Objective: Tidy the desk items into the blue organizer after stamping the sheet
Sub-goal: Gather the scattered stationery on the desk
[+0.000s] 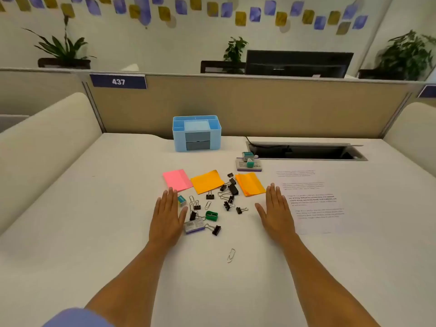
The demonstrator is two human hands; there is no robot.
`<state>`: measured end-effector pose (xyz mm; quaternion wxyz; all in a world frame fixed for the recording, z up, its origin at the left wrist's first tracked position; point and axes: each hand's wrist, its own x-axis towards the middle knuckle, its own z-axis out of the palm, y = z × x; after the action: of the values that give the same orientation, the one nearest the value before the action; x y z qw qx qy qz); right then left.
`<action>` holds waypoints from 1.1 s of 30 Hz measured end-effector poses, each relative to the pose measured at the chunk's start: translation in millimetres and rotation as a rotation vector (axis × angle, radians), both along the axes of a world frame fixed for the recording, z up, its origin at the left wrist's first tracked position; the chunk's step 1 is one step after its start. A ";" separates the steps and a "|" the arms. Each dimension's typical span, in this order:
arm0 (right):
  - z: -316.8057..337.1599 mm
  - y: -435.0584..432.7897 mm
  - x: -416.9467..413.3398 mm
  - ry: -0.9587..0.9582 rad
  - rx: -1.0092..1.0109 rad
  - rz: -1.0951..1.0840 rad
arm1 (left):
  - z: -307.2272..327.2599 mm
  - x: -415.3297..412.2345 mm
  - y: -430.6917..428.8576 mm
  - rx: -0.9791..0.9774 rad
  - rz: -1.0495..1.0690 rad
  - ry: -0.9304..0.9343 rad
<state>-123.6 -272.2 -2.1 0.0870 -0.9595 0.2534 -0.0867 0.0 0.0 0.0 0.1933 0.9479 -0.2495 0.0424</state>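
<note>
The blue organizer (197, 133) stands at the back of the white desk, against the partition. A printed sheet (311, 199) lies flat at the right. A teal stamp (249, 159) rests on an ink pad box behind the orange notes. Pink sticky notes (177, 180) and two orange pads (207, 181) (250, 184) lie in a row. Several black binder clips (232, 188), paper clips, a green sharpener (211, 215), an eraser (182, 200) and a staples box (194, 227) are scattered between my hands. My left hand (166, 219) and my right hand (276, 214) rest flat and open on the desk, holding nothing.
A lone paper clip (231, 255) lies nearer to me. An open cable tray (306, 151) is recessed into the desk at the back right. A beige partition (236, 105) closes off the far edge; cushioned dividers flank both sides.
</note>
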 end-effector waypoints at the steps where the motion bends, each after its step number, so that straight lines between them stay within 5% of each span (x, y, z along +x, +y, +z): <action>1: -2.4 0.2 -1.5 0.005 0.014 -0.008 | -0.9 -0.1 0.2 -0.004 0.006 0.007; 27: -13.6 3.5 -6.9 0.107 0.065 -0.041 | -17.0 -11.4 0.8 -0.030 0.030 0.113; 33: -4.7 29.6 -14.9 -0.082 0.306 0.009 | -16.0 -13.7 2.0 -0.060 0.020 0.111</action>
<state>-138.5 -242.6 -6.8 0.2427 -0.9319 0.2557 -0.0856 -13.7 2.0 -16.0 0.2345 0.9452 -0.2273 -0.0009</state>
